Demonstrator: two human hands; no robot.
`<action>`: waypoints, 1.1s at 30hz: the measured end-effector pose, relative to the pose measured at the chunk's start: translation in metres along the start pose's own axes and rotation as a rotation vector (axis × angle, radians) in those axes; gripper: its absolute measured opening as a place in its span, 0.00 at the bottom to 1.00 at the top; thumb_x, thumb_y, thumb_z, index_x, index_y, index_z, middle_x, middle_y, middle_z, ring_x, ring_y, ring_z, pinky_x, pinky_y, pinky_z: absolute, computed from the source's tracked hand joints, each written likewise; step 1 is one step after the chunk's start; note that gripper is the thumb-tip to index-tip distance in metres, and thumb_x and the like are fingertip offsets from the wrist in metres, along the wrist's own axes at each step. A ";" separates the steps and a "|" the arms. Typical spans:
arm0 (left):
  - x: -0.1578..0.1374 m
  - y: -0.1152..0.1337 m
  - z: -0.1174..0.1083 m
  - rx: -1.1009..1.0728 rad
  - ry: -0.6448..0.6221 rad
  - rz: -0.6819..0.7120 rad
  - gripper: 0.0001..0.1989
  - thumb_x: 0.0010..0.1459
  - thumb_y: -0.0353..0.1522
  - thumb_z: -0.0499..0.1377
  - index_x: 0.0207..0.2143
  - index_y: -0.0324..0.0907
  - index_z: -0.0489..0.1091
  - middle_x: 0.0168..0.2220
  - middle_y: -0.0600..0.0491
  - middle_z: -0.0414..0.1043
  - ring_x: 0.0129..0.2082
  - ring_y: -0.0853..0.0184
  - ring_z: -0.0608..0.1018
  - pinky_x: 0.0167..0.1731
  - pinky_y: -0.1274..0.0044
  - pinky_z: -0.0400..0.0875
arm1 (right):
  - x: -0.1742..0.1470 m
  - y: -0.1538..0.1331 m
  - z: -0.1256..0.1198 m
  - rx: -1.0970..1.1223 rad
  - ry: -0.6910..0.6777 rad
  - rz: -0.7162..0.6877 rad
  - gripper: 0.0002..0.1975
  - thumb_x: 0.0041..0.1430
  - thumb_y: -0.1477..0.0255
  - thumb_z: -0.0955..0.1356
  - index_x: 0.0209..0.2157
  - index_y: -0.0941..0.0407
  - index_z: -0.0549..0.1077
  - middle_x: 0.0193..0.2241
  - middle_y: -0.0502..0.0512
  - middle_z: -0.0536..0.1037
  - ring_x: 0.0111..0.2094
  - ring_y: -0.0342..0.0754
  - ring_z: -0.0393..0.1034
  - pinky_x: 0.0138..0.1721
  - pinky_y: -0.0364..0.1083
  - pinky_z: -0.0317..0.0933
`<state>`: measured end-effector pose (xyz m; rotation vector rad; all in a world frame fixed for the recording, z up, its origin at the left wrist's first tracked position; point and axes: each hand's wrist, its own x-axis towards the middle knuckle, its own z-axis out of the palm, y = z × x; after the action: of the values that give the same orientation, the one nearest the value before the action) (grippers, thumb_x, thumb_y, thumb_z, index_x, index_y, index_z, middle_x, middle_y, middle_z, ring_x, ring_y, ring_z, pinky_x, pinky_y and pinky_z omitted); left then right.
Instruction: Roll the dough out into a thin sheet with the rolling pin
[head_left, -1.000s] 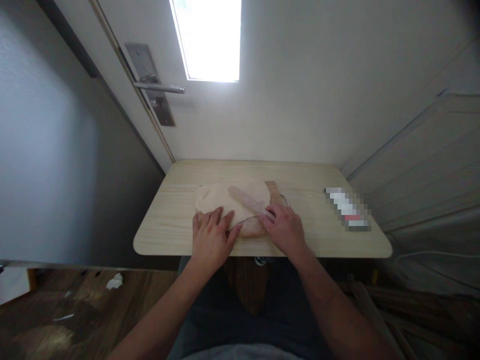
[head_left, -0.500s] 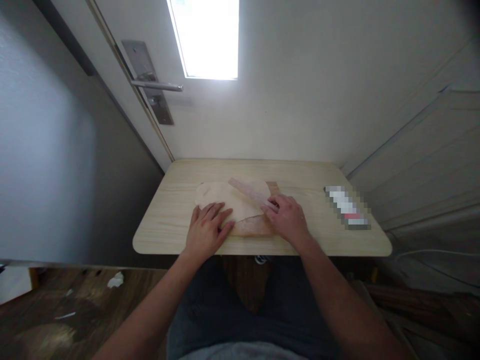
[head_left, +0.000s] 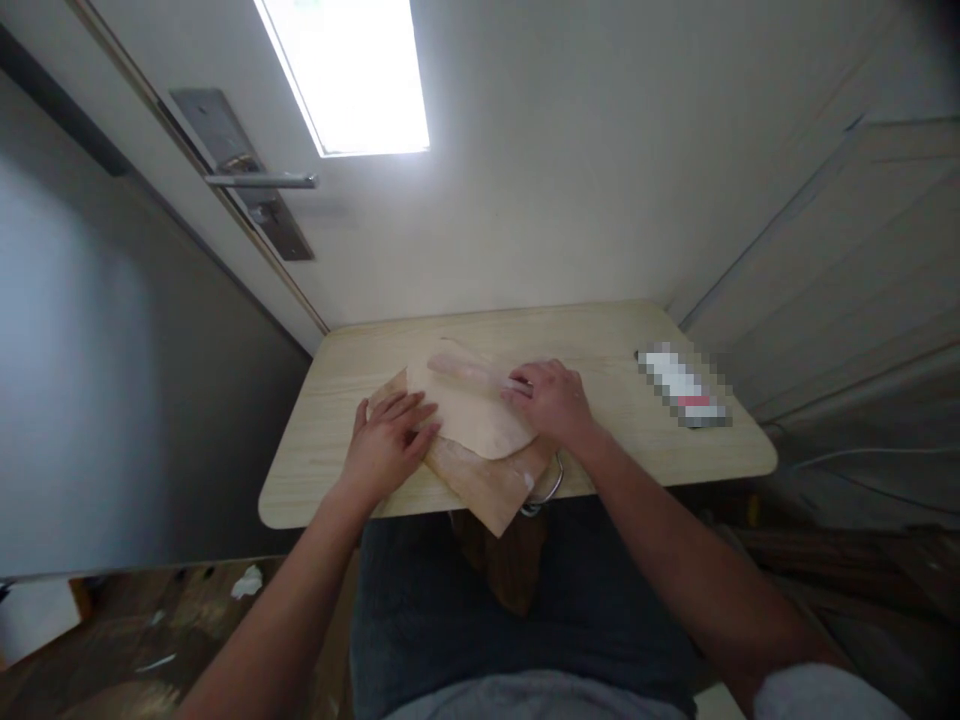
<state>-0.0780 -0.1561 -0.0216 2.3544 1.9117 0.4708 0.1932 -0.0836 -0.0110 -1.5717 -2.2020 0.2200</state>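
Observation:
A pale, flattened sheet of dough [head_left: 480, 418] covers most of a brown wooden board [head_left: 487, 490], whose near corner juts past the table's front edge. A metal ring handle [head_left: 556, 482] shows at the board's right side. My right hand [head_left: 551, 402] is closed around one end of a light rolling pin [head_left: 466, 372], which lies slantwise over the dough with its other end towards the far left. At the left, my left hand [head_left: 390, 435] rests with fingers spread on the board and the dough's edge. Its palm hides part of the board.
The small light-wood table [head_left: 315, 440] stands against a pale door with a metal handle [head_left: 262, 181] and a bright window. A blurred-out flat object [head_left: 682, 387] lies on the table's right side. Crumpled white paper [head_left: 247, 582] is on the floor at left.
The board and dough have turned, so a board corner now points towards me and the ring handle shows. The rolling pin and right hand have shifted slightly left. The camera view has tilted.

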 end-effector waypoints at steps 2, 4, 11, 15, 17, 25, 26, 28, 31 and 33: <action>-0.001 0.001 0.001 -0.008 0.018 0.006 0.18 0.68 0.44 0.53 0.55 0.52 0.74 0.63 0.50 0.70 0.65 0.54 0.68 0.66 0.49 0.47 | 0.005 -0.002 0.002 0.007 0.003 0.000 0.11 0.63 0.61 0.69 0.41 0.51 0.79 0.42 0.55 0.81 0.47 0.55 0.68 0.46 0.52 0.56; 0.000 0.001 0.002 -0.034 0.034 0.001 0.18 0.68 0.44 0.53 0.54 0.52 0.75 0.62 0.51 0.71 0.64 0.56 0.69 0.66 0.51 0.49 | 0.009 -0.002 0.006 0.002 0.004 -0.005 0.11 0.63 0.61 0.69 0.42 0.51 0.79 0.43 0.55 0.81 0.48 0.56 0.68 0.46 0.52 0.55; 0.009 -0.008 0.004 -0.087 0.139 -0.112 0.15 0.68 0.42 0.54 0.47 0.51 0.78 0.55 0.52 0.77 0.62 0.56 0.71 0.65 0.50 0.51 | 0.008 0.001 0.021 -0.040 0.038 -0.010 0.15 0.65 0.58 0.68 0.48 0.48 0.78 0.45 0.56 0.80 0.49 0.58 0.66 0.48 0.54 0.53; 0.002 -0.015 0.009 -0.087 0.180 -0.097 0.16 0.69 0.41 0.53 0.51 0.49 0.76 0.58 0.50 0.75 0.63 0.57 0.69 0.65 0.51 0.52 | 0.002 0.001 0.024 -0.043 0.075 -0.005 0.16 0.66 0.57 0.67 0.50 0.47 0.78 0.45 0.56 0.80 0.49 0.59 0.65 0.49 0.55 0.53; -0.003 -0.018 0.010 -0.075 0.167 -0.102 0.17 0.69 0.41 0.52 0.53 0.49 0.74 0.59 0.50 0.74 0.65 0.56 0.68 0.65 0.50 0.51 | 0.001 0.001 0.024 -0.037 0.076 -0.005 0.16 0.66 0.58 0.67 0.50 0.47 0.78 0.46 0.56 0.80 0.50 0.59 0.65 0.49 0.55 0.53; -0.004 -0.023 0.008 -0.012 0.054 -0.065 0.24 0.71 0.42 0.46 0.66 0.50 0.63 0.68 0.49 0.62 0.69 0.55 0.60 0.67 0.49 0.48 | 0.001 0.002 0.025 -0.035 0.062 0.004 0.16 0.66 0.58 0.67 0.51 0.47 0.78 0.47 0.56 0.80 0.50 0.58 0.65 0.49 0.55 0.54; -0.002 -0.023 0.007 -0.007 0.025 -0.058 0.25 0.71 0.42 0.45 0.67 0.50 0.61 0.69 0.50 0.60 0.70 0.55 0.59 0.67 0.48 0.47 | 0.001 0.002 0.026 -0.030 0.065 0.003 0.15 0.66 0.59 0.67 0.50 0.47 0.78 0.47 0.56 0.80 0.50 0.58 0.65 0.50 0.55 0.54; -0.001 -0.023 0.007 0.007 -0.018 -0.065 0.25 0.71 0.42 0.45 0.67 0.50 0.60 0.70 0.50 0.59 0.70 0.54 0.58 0.66 0.47 0.47 | 0.001 0.002 0.027 -0.022 0.076 0.003 0.15 0.66 0.59 0.68 0.50 0.47 0.78 0.47 0.56 0.80 0.50 0.58 0.65 0.50 0.55 0.55; 0.001 -0.023 0.005 0.013 -0.024 -0.098 0.25 0.71 0.43 0.46 0.65 0.50 0.63 0.69 0.49 0.60 0.70 0.51 0.59 0.66 0.45 0.47 | 0.000 0.003 0.030 -0.001 0.115 0.012 0.15 0.65 0.58 0.68 0.48 0.49 0.79 0.47 0.56 0.80 0.50 0.58 0.66 0.51 0.55 0.56; 0.004 -0.024 0.003 0.000 0.011 -0.115 0.24 0.70 0.44 0.47 0.63 0.49 0.67 0.67 0.48 0.64 0.69 0.51 0.61 0.65 0.45 0.48 | 0.000 0.004 0.031 0.031 0.142 0.021 0.16 0.65 0.58 0.68 0.47 0.51 0.79 0.47 0.58 0.80 0.50 0.58 0.67 0.51 0.55 0.58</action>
<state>-0.0988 -0.1465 -0.0295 2.2309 2.0378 0.4748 0.1830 -0.0790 -0.0404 -1.5450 -2.0648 0.1439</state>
